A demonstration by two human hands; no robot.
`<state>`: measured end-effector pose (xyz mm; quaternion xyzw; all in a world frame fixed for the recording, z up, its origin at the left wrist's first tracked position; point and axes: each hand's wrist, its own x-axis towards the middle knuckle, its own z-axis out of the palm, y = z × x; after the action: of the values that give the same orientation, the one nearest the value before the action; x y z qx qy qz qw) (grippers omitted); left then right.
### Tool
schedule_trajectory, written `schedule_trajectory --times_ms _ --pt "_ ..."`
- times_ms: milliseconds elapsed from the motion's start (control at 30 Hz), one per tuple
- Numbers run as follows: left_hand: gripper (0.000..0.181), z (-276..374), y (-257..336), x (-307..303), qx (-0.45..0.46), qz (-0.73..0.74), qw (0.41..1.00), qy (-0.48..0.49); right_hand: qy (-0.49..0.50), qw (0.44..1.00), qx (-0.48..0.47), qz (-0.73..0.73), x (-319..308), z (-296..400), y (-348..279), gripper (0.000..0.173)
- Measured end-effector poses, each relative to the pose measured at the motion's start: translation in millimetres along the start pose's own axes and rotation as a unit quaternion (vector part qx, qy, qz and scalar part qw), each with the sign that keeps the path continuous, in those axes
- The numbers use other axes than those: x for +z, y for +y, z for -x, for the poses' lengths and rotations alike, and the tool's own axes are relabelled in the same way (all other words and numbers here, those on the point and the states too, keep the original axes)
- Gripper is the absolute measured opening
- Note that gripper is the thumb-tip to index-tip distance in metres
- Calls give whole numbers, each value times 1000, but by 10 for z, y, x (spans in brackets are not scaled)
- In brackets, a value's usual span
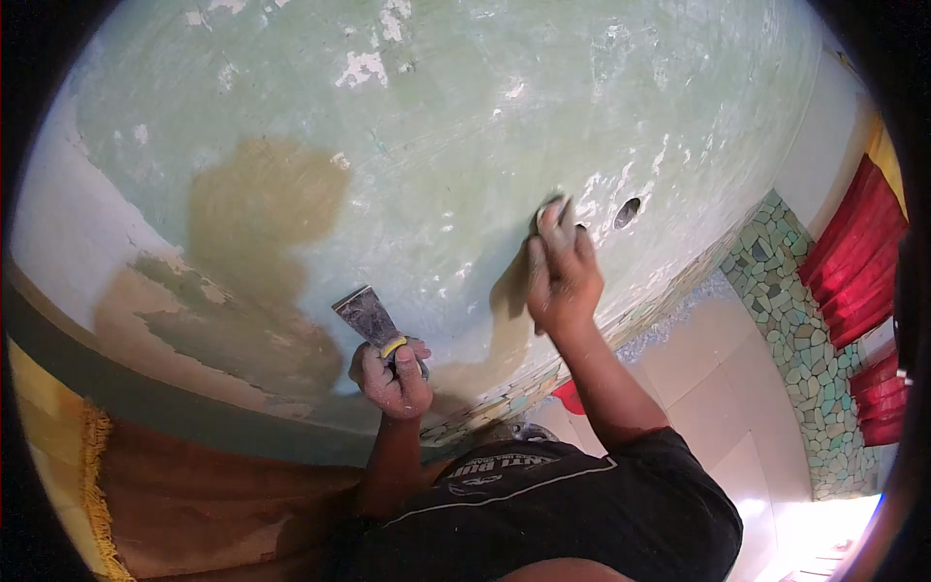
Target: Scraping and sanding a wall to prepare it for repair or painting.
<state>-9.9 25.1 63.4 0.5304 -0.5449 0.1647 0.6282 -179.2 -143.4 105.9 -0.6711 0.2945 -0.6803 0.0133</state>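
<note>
Close in front of me stands a green painted wall [451, 145] with white flaked patches and scrape marks. My left hand [398, 382] grips a putty knife [367, 316] by its handle, which has a yellow band. The dusty dark blade points up and to the left, in front of the wall. Higher and to the right, my right hand [567, 284] pinches a small flat piece [554, 211] against the wall. Blur and my fingers hide what that piece is. A dark oval hole [627, 213] in the wall lies just right of those fingers.
White chips [673, 320] lie along the wall's foot on the tiled floor [713, 378]. Green stone mosaic [789, 327] lines the base at right, near red curtains [851, 254]. A brown curtain [218, 502] with yellow fringe hangs at lower left. A red object [569, 398] is partly hidden by my arm.
</note>
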Motion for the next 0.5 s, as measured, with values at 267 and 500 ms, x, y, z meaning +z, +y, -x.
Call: schedule_trajectory --times_ms 267,500 --pt "34 -6 46 9 -11 -6 1000 18 30 999 14 -5 20 -396 45 37" --pt "29 74 -1 29 -38 20 999 33 -17 998 -11 -62 6 187 20 41"
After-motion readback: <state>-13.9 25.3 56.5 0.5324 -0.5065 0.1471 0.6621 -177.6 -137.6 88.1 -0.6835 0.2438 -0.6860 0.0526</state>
